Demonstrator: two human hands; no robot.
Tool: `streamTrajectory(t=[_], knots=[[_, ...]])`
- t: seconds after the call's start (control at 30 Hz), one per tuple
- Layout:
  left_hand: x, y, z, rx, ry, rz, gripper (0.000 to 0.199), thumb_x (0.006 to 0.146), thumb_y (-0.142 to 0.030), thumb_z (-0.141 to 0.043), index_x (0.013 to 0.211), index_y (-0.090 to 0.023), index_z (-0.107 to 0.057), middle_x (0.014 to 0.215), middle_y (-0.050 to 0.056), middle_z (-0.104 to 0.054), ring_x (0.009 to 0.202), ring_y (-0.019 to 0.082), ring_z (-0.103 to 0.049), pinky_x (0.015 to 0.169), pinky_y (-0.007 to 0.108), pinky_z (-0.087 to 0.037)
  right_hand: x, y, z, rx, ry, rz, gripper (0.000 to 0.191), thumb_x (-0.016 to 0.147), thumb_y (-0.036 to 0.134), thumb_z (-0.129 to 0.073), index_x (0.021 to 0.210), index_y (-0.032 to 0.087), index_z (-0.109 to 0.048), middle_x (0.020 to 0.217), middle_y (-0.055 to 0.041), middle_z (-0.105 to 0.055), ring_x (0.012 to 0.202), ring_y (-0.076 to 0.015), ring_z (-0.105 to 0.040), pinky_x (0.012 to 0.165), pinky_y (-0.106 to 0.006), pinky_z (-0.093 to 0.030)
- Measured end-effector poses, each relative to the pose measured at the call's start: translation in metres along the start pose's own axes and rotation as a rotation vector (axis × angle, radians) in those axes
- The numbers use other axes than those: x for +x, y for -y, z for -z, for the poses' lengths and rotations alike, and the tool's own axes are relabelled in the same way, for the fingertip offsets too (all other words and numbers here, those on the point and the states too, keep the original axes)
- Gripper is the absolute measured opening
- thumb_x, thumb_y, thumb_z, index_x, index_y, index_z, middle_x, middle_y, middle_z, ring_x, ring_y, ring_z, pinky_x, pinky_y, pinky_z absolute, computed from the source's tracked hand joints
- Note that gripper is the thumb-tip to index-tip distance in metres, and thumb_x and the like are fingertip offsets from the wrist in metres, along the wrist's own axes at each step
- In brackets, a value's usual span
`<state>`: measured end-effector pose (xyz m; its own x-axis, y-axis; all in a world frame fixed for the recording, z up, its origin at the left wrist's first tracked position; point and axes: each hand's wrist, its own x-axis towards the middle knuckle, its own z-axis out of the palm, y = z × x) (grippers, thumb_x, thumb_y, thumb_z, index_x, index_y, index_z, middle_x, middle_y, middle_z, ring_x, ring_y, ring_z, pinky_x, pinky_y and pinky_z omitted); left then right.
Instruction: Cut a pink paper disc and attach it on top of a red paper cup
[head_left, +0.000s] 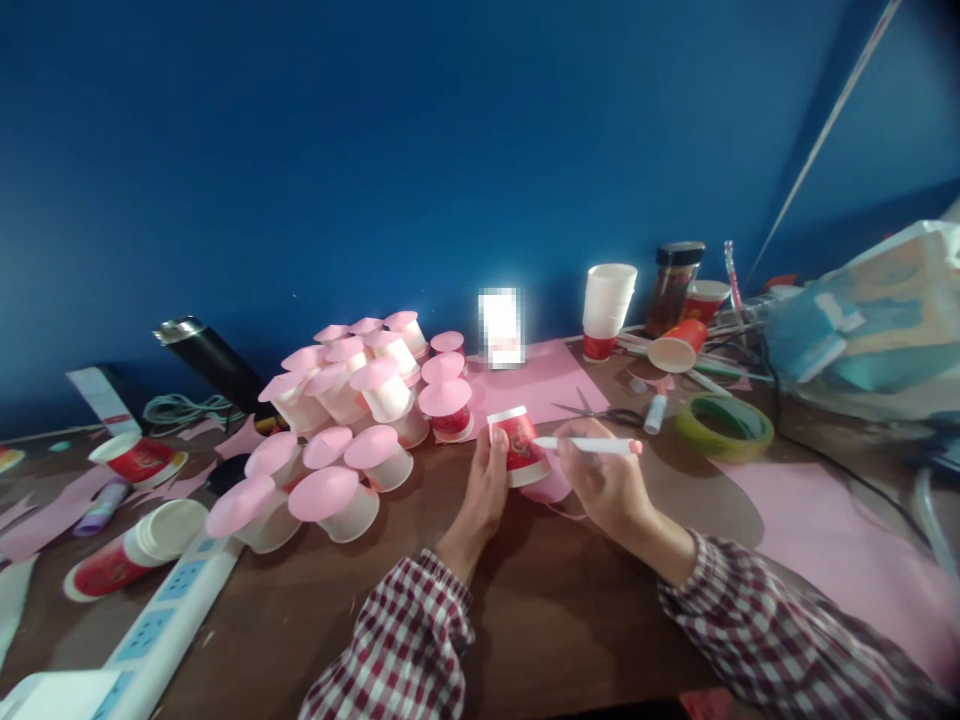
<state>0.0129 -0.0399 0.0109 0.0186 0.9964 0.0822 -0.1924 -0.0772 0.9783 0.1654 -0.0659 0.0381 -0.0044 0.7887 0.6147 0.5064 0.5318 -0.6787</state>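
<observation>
My left hand (486, 482) is closed around a red paper cup (523, 445) with a white rim, held tilted just above the table. In my right hand (611, 490) is a white marker (596, 445) with a reddish end. The marker's other end points at the cup's right side; whether it touches cannot be made out. Below the cup, a pink paper piece (551, 485) partly shows. To the left stand several upturned cups topped with pink paper cones (326, 493). Scissors (600, 412) lie just behind my right hand.
A pink sheet (551, 385) lies behind the cup, near a bright pixelated screen (501, 328). Rightward are stacked cups (609, 310), a glue stick (655, 413), a tape roll (724, 428) and a plastic bag (870, 310). A power strip (161, 625) and a black flask (214, 365) lie left.
</observation>
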Motion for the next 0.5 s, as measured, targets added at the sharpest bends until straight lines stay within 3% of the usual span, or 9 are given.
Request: streamTrajectory(t=[0.23,0.5], knots=[[0.0001,-0.0013,-0.0010,0.027,0.006,-0.034,0.047,0.088,-0.056,-0.051,0.110,-0.015,-0.061,0.108,0.010,-0.067,0.104,0.023,-0.059,0.096,0.034,-0.045,-0.0018,0.0006,-0.0035,0.067,-0.002,0.007,0.011,0.093,0.027,-0.052,0.092,0.020,-0.059,0.081,-0.0043,-0.067,0.070,-0.0159,-0.063,0.063,-0.025,-0.049],[-0.0028,-0.0079,-0.0022,0.045,0.028,0.007,0.047,0.089,-0.056,-0.048,0.109,-0.015,-0.060,0.104,0.010,-0.067,0.098,0.022,-0.060,0.094,0.034,-0.044,-0.0017,-0.0032,-0.0037,0.086,-0.023,-0.054,0.010,0.093,0.027,-0.052,0.092,0.019,-0.059,0.068,0.0002,-0.061,0.055,-0.0124,-0.056,0.052,-0.022,-0.044]])
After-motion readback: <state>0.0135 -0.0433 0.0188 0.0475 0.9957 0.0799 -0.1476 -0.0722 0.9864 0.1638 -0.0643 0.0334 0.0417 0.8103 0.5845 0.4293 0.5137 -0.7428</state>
